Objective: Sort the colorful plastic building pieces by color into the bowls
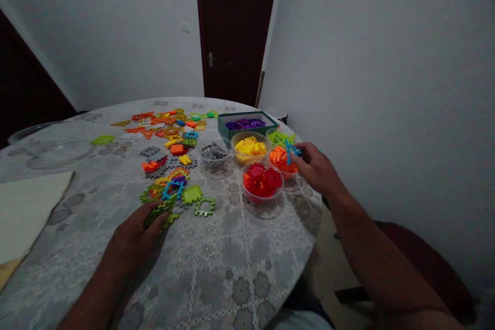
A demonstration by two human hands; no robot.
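My right hand [317, 167] pinches a blue toothed plastic building piece [291, 152] above the bowl of orange pieces [281, 157]. Near the front of the loose pile, my left hand [135, 229] has its thumb and fingers around a dark green toothed building piece [159, 211]. Just beyond it lie a blue square frame piece [172, 191], a lime green piece [192, 194] and a green frame piece [204, 207]. Clear bowls hold red pieces [262, 180], yellow pieces [250, 147], grey pieces [214, 150] and lime green pieces [281, 137].
A green box [228, 129] with purple pieces [245, 124] stands behind the bowls. Many mixed pieces [166, 124] spread over the far left of the round table [216, 268]. A pale sheet [31, 211] lies at the left, and a dark red chair [421, 263] stands at the right.
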